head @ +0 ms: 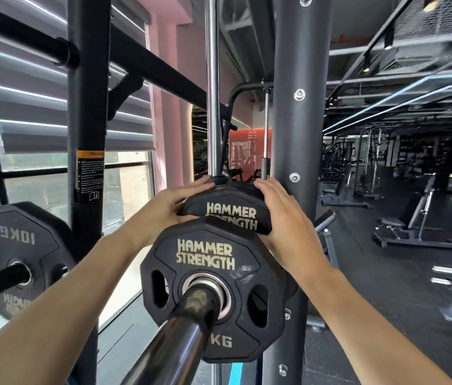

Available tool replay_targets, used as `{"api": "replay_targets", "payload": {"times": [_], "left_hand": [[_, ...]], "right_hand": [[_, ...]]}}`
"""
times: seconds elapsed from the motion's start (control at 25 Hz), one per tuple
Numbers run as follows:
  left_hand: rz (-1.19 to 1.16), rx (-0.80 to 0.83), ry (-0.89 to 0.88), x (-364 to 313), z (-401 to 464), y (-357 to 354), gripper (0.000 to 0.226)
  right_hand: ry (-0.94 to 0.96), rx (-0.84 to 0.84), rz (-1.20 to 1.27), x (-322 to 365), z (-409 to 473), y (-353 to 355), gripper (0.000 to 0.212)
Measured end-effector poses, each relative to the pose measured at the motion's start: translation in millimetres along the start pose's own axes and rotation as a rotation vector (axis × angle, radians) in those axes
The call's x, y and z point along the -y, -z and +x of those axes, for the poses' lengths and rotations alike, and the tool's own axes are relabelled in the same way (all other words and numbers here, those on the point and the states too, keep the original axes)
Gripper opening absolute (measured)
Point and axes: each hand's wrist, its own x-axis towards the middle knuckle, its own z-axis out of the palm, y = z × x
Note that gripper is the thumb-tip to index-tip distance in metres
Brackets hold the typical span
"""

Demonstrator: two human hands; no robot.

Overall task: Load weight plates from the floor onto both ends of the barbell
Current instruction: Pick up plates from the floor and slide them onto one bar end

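Now, step in hand: we judge we are seating plates on this end of the barbell (pixel 174 343), whose sleeve points toward us.
Front plate: a Hammer Strength plate (pixel 213 287) is threaded on the sleeve, upright, its face to us.
Rear plate: a second plate (pixel 227 209) stands just behind it, only its top showing.
Left hand (pixel 163 207): we hold the rear plate's upper left edge, fingers curled over the rim.
Right hand (pixel 285 218): we clasp its upper right edge the same way.
Other plate: a 10KG plate (pixel 16 257) hangs on a separate peg at left, by the rack upright (pixel 88 134).
Next move: probably pushing the plates flush inward; we cannot see the gap behind them, nor the far end.
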Motion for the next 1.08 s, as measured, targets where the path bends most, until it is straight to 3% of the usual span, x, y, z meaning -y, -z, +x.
{"api": "replay_targets", "payload": {"times": [0.52,1.08], "left_hand": [[0.073,-0.065,-0.120,14,12,-6,0.064],[0.005,-0.094,-0.032,18,14,-7,0.068]], "right_hand": [[-0.029,-0.007,0.147,-20,14,-14,0.083],[-0.083,-0.010,0.202,-15,14,-14,0.076]]}}
